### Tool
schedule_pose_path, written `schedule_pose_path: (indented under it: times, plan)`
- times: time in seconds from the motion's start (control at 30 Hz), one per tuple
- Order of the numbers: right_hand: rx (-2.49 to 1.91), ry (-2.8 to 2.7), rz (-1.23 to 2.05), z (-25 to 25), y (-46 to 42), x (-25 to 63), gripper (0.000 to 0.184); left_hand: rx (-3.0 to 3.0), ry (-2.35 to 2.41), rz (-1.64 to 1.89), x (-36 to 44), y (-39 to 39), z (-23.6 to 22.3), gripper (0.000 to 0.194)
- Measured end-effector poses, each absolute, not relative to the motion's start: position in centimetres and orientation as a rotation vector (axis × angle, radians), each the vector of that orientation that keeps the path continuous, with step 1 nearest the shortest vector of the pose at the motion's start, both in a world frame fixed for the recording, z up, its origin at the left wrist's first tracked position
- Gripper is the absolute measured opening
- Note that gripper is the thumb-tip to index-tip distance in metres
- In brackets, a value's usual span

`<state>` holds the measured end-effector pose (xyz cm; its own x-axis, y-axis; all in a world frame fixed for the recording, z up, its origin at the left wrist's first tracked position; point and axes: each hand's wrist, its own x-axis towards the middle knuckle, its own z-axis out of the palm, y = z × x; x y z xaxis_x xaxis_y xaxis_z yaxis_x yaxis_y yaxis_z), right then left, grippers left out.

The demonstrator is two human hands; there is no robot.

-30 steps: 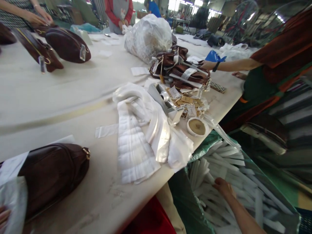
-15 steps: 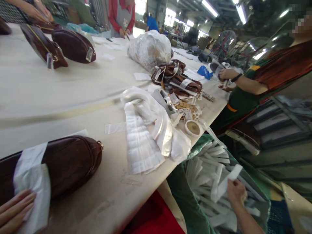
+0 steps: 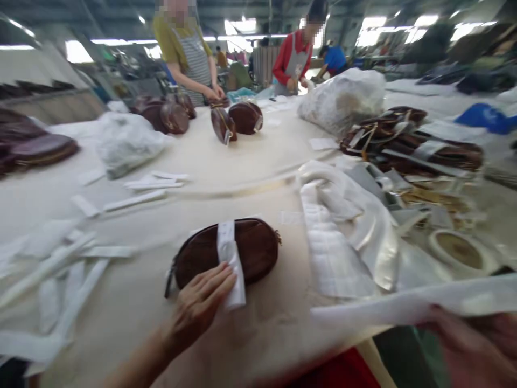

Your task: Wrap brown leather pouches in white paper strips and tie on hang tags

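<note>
A dark brown oval pouch (image 3: 260, 250) with a zip lies on the table in front of me. White tissue paper (image 3: 226, 237) runs across its middle and hangs over the near side. My left hand (image 3: 205, 293) rests on the tissue and the pouch's near edge, fingers stretched out flat. At the lower right, my right hand (image 3: 472, 345) is closed on a long white strip (image 3: 363, 307), held level near the table's edge; motion blurs both. The strip looks like foam or folded paper.
Clear plastic bags (image 3: 335, 242) lie to the right, beside a tape roll (image 3: 460, 250) and tags. Loose white strips (image 3: 81, 269) cover the left side. Brown pouches (image 3: 246, 117) and a large plastic bundle (image 3: 347, 99) stand farther back. Two people (image 3: 186, 59) work across the table.
My view has turned left. My right hand has risen from the green sack of white strips to the table's edge, bringing a strip. My left hand stays at the tissue on the pouch.
</note>
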<state>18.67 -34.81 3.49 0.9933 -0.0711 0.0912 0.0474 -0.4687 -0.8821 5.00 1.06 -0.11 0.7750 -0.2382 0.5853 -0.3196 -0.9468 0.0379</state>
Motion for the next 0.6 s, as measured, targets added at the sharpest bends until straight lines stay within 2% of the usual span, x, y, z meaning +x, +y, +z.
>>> schedule_pose_path:
  times: [0.1,0.2,0.3,0.47,0.6]
  plan:
    - [-1.552,0.129,0.598,1.6,-26.6,15.5,0.039,2.92,-0.452,0.838,5.0,1.1,0.0,0.03]
    - [-1.284,0.216,0.975,0.7,-20.6,13.0,0.037,2.95,-0.469,0.767,5.4,1.0,0.8,0.027]
    - [-1.18,0.287,1.042,0.4,-16.9,12.2,0.03,2.924,-0.509,0.73,5.9,1.3,1.8,0.027]
    - [-1.083,0.243,0.946,0.3,-13.9,12.5,0.013,2.888,-0.504,0.705,6.1,1.6,2.7,0.028]
    - [-1.133,0.205,0.91,0.1,-13.2,12.6,0.009,2.883,-0.468,0.689,5.5,1.1,2.5,0.033]
